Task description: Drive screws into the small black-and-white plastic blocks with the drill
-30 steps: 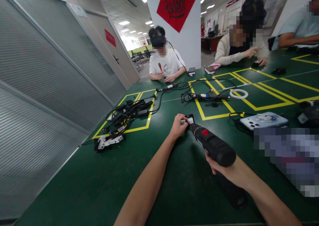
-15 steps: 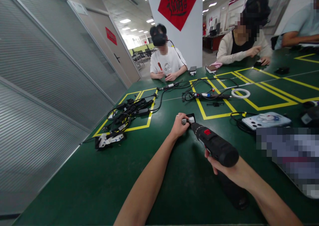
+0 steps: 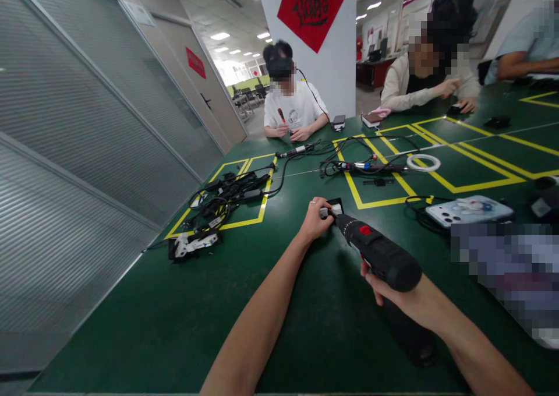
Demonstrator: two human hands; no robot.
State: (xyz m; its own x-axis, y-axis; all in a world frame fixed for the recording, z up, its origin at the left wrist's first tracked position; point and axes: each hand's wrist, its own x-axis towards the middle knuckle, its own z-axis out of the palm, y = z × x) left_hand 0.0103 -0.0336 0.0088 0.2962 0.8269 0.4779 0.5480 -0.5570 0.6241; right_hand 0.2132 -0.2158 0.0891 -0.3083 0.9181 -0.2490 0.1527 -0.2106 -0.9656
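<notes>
My right hand [image 3: 393, 294] is wrapped round the grip of a black cordless drill [image 3: 379, 253] with a red switch on top. The drill's chuck points forward and left, its bit end meeting a small black part with a silvery-white piece [image 3: 336, 208] on the green table [image 3: 332, 338]. My left hand [image 3: 317, 218], a ring on one finger, is closed on that small part's left side, close to the bit. Its fingers partly cover the part, so its exact kind cannot be made out.
Bundled black cables [image 3: 236, 195] lie left, near a black-and-white piece [image 3: 192, 244]. A soldering-iron-like tool [image 3: 371, 167] and a white ring [image 3: 423, 163] sit ahead. At right are a phone [image 3: 469, 209] and a blurred flat device [image 3: 510, 279]. Co-workers sit across; one holds a screwdriver [image 3: 281, 115].
The view has shifted very slightly. Both hands and the drill keep the same position at the small part.
</notes>
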